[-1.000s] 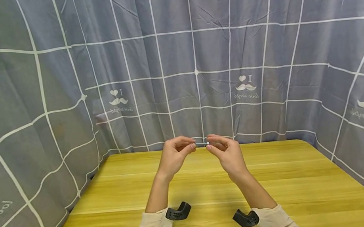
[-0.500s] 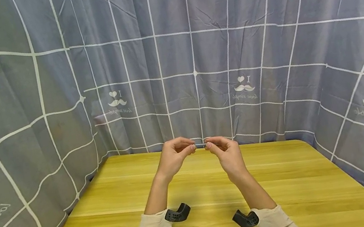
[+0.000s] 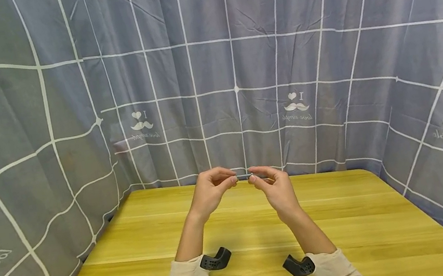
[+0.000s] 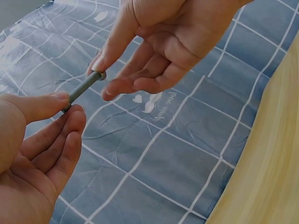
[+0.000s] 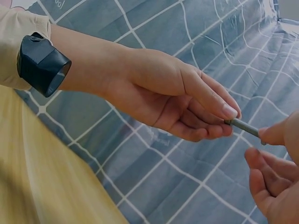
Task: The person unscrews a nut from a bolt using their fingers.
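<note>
A grey threaded bolt (image 3: 243,177) is held level between my two hands, above the far edge of the table. My left hand (image 3: 207,195) pinches one end of it between thumb and fingertips. At the other end, the thumb and forefinger of my right hand (image 3: 277,190) pinch near a small nut-like ring (image 4: 102,75), partly hidden by the thumb. Screw threads along the bolt (image 4: 83,88) show in the left wrist view. Fingers cover the bolt's left end. The right wrist view shows the bolt (image 5: 245,127) spanning the gap between the hands.
The yellow wood-grain table (image 3: 240,252) lies below the hands. Grey curtains (image 3: 209,66) with white grid lines surround it at the back and sides. Black wrist mounts (image 3: 217,259) sit at the sleeve cuffs.
The right fingertips shift slightly at their end of the bolt, covering the small ring and then partly showing it again. The left hand keeps its pinch. The view drifts slightly.
</note>
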`<state>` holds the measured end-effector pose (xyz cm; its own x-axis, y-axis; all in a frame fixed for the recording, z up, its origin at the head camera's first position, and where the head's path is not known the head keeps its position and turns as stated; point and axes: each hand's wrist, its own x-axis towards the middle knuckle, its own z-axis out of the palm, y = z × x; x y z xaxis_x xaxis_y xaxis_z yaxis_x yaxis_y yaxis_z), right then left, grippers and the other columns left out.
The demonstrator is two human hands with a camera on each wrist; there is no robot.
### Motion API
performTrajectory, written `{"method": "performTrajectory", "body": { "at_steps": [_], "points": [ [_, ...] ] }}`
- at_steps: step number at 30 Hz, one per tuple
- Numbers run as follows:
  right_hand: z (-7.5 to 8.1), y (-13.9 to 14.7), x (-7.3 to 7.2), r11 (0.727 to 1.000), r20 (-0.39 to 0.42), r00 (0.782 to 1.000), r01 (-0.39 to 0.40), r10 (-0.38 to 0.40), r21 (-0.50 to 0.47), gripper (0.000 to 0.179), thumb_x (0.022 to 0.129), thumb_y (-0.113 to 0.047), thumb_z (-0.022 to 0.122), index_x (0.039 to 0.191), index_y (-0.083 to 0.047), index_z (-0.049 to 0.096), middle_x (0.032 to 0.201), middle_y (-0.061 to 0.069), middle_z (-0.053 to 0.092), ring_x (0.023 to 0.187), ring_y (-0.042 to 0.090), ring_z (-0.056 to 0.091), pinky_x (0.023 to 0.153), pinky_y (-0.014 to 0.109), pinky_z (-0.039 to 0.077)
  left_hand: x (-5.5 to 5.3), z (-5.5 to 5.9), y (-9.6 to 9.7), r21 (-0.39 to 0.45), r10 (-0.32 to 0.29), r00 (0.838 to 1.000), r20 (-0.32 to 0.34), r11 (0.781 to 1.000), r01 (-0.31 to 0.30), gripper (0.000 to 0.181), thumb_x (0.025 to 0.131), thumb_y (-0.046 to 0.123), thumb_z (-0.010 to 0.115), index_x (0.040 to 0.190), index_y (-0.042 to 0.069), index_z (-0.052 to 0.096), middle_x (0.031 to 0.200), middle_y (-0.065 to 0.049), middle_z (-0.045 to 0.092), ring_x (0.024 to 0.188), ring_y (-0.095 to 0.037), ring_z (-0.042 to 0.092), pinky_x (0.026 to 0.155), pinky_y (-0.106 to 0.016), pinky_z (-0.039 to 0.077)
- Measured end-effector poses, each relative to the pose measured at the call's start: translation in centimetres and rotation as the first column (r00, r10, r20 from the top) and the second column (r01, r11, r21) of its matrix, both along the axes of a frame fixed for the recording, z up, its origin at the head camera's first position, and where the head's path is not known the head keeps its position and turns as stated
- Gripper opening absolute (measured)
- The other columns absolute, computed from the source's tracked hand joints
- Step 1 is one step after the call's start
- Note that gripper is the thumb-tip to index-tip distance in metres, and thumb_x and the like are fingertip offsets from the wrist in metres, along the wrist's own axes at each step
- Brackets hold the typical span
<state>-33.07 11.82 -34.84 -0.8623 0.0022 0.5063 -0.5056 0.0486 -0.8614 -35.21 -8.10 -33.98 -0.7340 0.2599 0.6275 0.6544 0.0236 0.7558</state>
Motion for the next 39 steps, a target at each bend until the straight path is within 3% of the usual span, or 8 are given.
{"method": "performTrajectory", "body": {
  "at_steps": [4, 9, 14, 22, 26, 32, 39],
  "points": [
    [0.03, 0.07, 0.17, 1.000, -0.008, 1.000, -0.024, 0.024, 0.000, 0.023, 0.099, -0.002, 0.068, 0.121, 0.005, 0.071, 0.110, 0.016, 0.071, 0.098, 0.027, 0.070, 0.092, 0.036, 0.056, 0.01, 0.03, 0.00, -0.005, 0.005, 1.000, 0.005, 1.000, -0.005, 0.012, 0.098, 0.001, 0.070, 0.107, -0.005, 0.075, 0.099, -0.019, 0.075, 0.092, -0.037, 0.073, 0.087, -0.040, 0.059],
    [-0.09, 0.07, 0.23, 0.999, -0.028, 0.999, -0.045, 0.044, -0.025, 0.021, 0.099, -0.004, 0.070, 0.116, 0.007, 0.072, 0.110, 0.018, 0.070, 0.099, 0.026, 0.069, 0.092, 0.031, 0.055, 0.02, -0.09, -0.06, -0.006, -0.003, 1.000, -0.003, 1.000, 0.003, 0.012, 0.098, 0.001, 0.070, 0.107, -0.006, 0.075, 0.099, -0.018, 0.075, 0.092, -0.036, 0.073, 0.087, -0.040, 0.059],
    [-0.11, -0.05, 0.12, 0.999, -0.058, 0.998, -0.041, 0.039, -0.034, 0.018, 0.099, -0.004, 0.071, 0.112, 0.009, 0.073, 0.109, 0.021, 0.070, 0.098, 0.026, 0.068, 0.092, 0.031, 0.055, 0.06, -0.21, -0.15, -0.017, 0.002, 1.000, -0.018, 1.000, -0.002, 0.013, 0.098, 0.001, 0.070, 0.107, -0.007, 0.075, 0.099, -0.018, 0.075, 0.092, -0.033, 0.073, 0.086, -0.039, 0.059],
    [-0.19, 0.13, 0.12, 1.000, -0.012, 1.000, -0.013, 0.014, 0.010, 0.023, 0.098, -0.006, 0.072, 0.119, 0.004, 0.073, 0.128, 0.016, 0.066, 0.110, 0.028, 0.067, 0.097, 0.039, 0.054, 0.02, -0.31, -0.05, -0.011, 0.001, 1.000, -0.020, 1.000, -0.001, 0.012, 0.098, 0.001, 0.070, 0.106, -0.007, 0.075, 0.098, -0.018, 0.075, 0.091, -0.033, 0.073, 0.085, -0.037, 0.060],
    [-0.30, 0.34, 0.05, 0.999, -0.001, 0.999, -0.037, 0.037, 0.033, 0.019, 0.099, -0.006, 0.070, 0.117, 0.000, 0.075, 0.121, 0.017, 0.068, 0.106, 0.030, 0.069, 0.097, 0.044, 0.054, -0.03, -0.27, 0.00, -0.005, 0.002, 1.000, -0.019, 1.000, -0.002, 0.012, 0.097, 0.000, 0.071, 0.106, -0.008, 0.075, 0.098, -0.019, 0.075, 0.091, -0.034, 0.073, 0.084, -0.036, 0.059],
    [-0.26, 0.47, 0.05, 0.998, -0.034, 0.998, -0.056, 0.057, 0.031, 0.022, 0.098, -0.001, 0.070, 0.119, 0.003, 0.073, 0.117, 0.025, 0.068, 0.104, 0.028, 0.069, 0.095, 0.037, 0.055, -0.04, -0.22, 0.01, -0.009, 0.003, 1.000, -0.023, 1.000, -0.003, 0.012, 0.097, 0.001, 0.072, 0.105, -0.007, 0.075, 0.098, -0.018, 0.075, 0.091, -0.034, 0.073, 0.084, -0.036, 0.060],
    [-0.21, 0.23, 0.05, 0.999, -0.070, 0.996, -0.049, 0.048, -0.011, 0.017, 0.099, -0.002, 0.070, 0.114, 0.003, 0.074, 0.117, 0.022, 0.069, 0.105, 0.026, 0.068, 0.096, 0.034, 0.054, -0.08, -0.26, -0.04, -0.015, -0.005, 0.999, -0.032, 1.000, 0.004, 0.010, 0.097, 0.001, 0.071, 0.104, -0.005, 0.076, 0.098, -0.020, 0.075, 0.091, -0.035, 0.073, 0.084, -0.038, 0.060]
  ]
}}
